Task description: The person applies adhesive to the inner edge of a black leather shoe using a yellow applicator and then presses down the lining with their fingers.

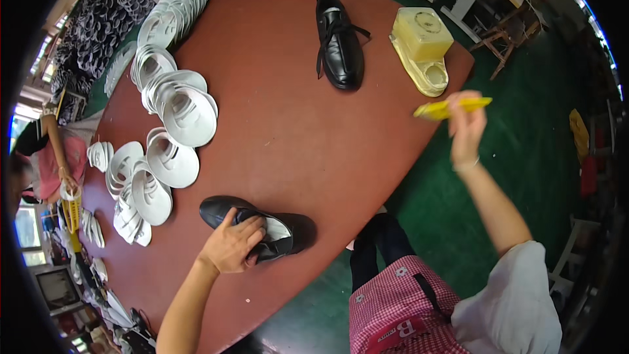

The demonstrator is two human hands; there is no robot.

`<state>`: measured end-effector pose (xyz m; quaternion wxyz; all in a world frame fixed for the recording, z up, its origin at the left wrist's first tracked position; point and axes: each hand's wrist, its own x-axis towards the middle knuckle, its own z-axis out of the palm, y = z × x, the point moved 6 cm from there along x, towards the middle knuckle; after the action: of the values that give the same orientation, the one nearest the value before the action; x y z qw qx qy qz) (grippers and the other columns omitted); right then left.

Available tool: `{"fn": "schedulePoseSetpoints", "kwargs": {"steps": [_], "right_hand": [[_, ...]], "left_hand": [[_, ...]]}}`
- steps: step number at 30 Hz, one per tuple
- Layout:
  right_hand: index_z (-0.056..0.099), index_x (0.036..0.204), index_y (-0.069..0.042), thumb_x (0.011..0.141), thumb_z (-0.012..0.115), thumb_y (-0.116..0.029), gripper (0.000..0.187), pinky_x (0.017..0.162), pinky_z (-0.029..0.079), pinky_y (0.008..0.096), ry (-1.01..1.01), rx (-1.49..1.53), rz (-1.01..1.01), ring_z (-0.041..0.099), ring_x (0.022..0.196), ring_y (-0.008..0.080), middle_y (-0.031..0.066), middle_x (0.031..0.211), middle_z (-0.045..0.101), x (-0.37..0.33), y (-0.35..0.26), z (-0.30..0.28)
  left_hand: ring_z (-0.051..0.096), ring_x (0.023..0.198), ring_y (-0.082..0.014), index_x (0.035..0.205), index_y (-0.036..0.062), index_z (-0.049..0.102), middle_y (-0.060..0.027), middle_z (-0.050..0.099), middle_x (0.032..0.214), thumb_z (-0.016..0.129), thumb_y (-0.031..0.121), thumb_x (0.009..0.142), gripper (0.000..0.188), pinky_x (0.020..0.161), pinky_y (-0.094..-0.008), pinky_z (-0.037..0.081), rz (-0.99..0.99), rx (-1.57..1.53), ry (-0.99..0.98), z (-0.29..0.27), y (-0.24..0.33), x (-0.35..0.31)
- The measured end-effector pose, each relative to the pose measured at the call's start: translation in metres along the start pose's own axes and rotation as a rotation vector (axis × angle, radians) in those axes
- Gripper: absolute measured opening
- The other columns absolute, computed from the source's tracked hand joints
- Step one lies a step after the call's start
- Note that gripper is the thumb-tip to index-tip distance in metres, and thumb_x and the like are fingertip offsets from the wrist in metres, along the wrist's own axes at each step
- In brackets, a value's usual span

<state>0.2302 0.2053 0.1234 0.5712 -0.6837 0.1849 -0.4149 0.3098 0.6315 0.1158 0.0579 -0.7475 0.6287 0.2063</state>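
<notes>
A black leather shoe [298,233] lies on its side-to-side length near the table's front edge, toe to the left. My left hand [234,242] grips it around the opening, some fingers over the upper and the pale lining showing beside them. Out past the table's right edge, my right hand [466,124] is closed around a slim yellow tool [436,111], which looks like a brush; motion blurs it. Just beyond that hand stands a yellowish, crusted container [419,33] with a round hollow at its near end. A second black shoe [344,52], laced, rests upright to the left of it.
Stacks of white shoe parts [187,115] line the left side of the reddish-brown table [275,137]. At the far left another person's hand [68,180] works beside the table. A dark heap of shoe pieces [108,23] lies behind. A wooden stool [508,42] stands on the green floor.
</notes>
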Motion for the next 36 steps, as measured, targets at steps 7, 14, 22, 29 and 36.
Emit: {"fn": "schedulePoseSetpoints", "kwargs": {"steps": [7,14,22,29,36], "right_hand": [[0.060,0.091,0.004,0.082,0.072,-0.026,0.034,0.066,0.047,0.0309,-0.329,-0.810,-0.255,0.061,0.073,0.0172,0.0118,0.083,0.065,0.118,0.102,-0.032],[0.057,0.107,-0.003,0.091,0.059,-0.010,0.018,0.073,0.043,0.0225,-0.427,-0.199,0.185,0.049,0.079,0.0086,0.0024,0.098,0.056,-0.034,0.028,0.007],[0.058,0.111,0.002,0.078,0.059,-0.008,0.034,0.078,0.047,0.0301,-1.282,-0.204,-0.534,0.059,0.088,0.0204,0.0087,0.091,0.059,-0.258,-0.085,0.201],[0.063,0.101,-0.001,0.076,0.056,-0.012,0.028,0.068,0.040,0.0242,-1.315,-0.617,-0.752,0.054,0.070,0.0118,0.0001,0.072,0.052,-0.271,-0.068,0.210],[0.063,0.088,-0.005,0.072,0.059,-0.013,0.019,0.064,0.040,0.0272,-1.341,-0.862,-0.681,0.055,0.072,0.0134,0.0006,0.073,0.052,-0.269,-0.066,0.224]], "left_hand": [[0.048,0.120,-0.0224,0.117,0.0075,0.049,-0.0115,0.050,0.128,0.074,0.034,0.062,0.066,0.102,-0.0463,0.031,-0.016,0.109,-0.210,0.004,0.003,0.010],[0.049,0.119,-0.0229,0.115,0.0082,0.045,-0.0111,0.050,0.127,0.078,0.027,0.059,0.068,0.100,-0.0441,0.030,-0.084,-0.083,-0.207,0.000,-0.009,0.008],[0.051,0.114,-0.0217,0.118,0.0071,0.047,-0.0093,0.053,0.124,0.079,0.025,0.061,0.068,0.099,-0.0385,0.033,-0.116,-0.107,-0.177,-0.003,-0.004,0.008],[0.054,0.107,-0.0275,0.125,0.0062,0.048,-0.0112,0.054,0.120,0.078,0.021,0.063,0.071,0.094,-0.0390,0.041,-0.145,-0.237,0.158,-0.004,-0.012,-0.032],[0.057,0.096,-0.0307,0.124,0.0051,0.053,-0.0133,0.055,0.113,0.077,0.007,0.062,0.066,0.081,-0.0389,0.049,-0.059,-0.385,0.584,-0.001,-0.019,-0.061]]}}
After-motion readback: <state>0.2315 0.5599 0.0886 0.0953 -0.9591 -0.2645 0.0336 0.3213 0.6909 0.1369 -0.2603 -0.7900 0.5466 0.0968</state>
